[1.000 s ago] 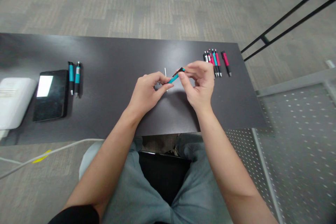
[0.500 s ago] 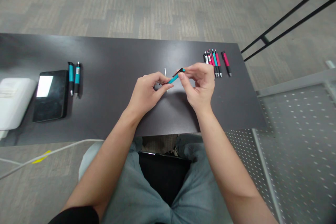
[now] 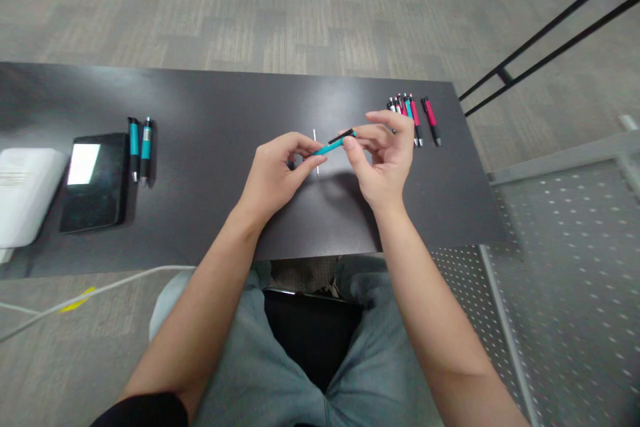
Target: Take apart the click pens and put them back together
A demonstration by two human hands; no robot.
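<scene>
Partly hidden, the teal pen (image 3: 331,144) hangs above mid-table. Its tip end is lost inside the left hand (image 3: 274,175), whose fingers pinch it, while the right hand (image 3: 386,161) pinches the clip end. A thin white rod (image 3: 315,136) lies behind, half covered. Right fingers mask part of the pen pile (image 3: 419,119). The white box (image 3: 23,190) is cut off at the left edge. Bare table (image 3: 215,120) lies between hands and phone (image 3: 93,181).

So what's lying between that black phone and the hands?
Two teal pens lie side by side beside the black phone; then the table is bare up to the left hand gripping the held pen, in the head view.
</scene>
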